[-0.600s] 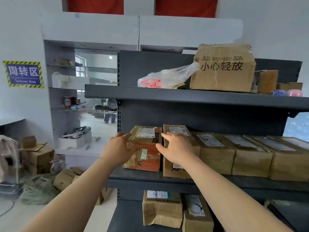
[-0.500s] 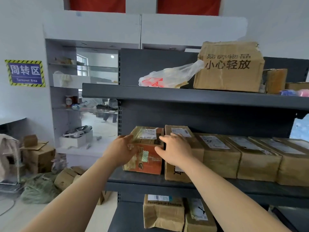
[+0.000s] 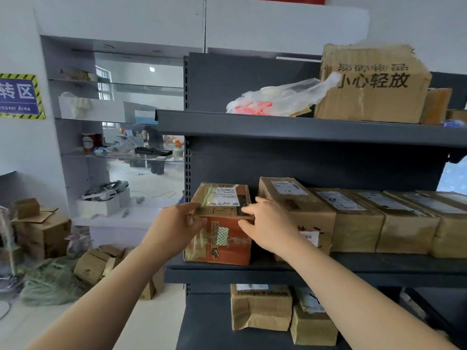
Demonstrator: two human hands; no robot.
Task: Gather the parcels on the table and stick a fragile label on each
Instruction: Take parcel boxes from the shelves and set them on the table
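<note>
Orange-and-brown parcel point(image 3: 222, 223), taped over w/ clear tape, sits at centre of frame on the left end of the dark grey middle shelf point(image 3: 379, 267). White shipping label on its top face, small green patterned sticker on the front. Left hand point(image 3: 177, 228) is on the parcel's left side, thumb over the top edge, fingers wrapped round the side. Right hand point(image 3: 270, 228) is on its right side, fingers pushed into the gap between it & the next brown box point(image 3: 298, 210); fingertips reach over the parcel's top right corner. Both hands grasp the parcel, one per side; it rests on the shelf.

Right of centre, a row of brown taped boxes point(image 3: 379, 218) w/ white labels runs along the same shelf to the frame's right edge, touching side by side. Upper right: big worn carton point(image 3: 371, 84) w/ black Chinese print on the top shelf, a clear plastic bag point(image 3: 278, 99) w/ red print lying against its left side. Bottom centre, lower shelf: two more brown parcels point(image 3: 262, 306). Lower left of frame: loose cardboard boxes point(image 3: 40, 228) & a green sack point(image 3: 50, 281) on the floor. Left edge: blue sign point(image 3: 17, 96) w/ yellow-black border.
</note>
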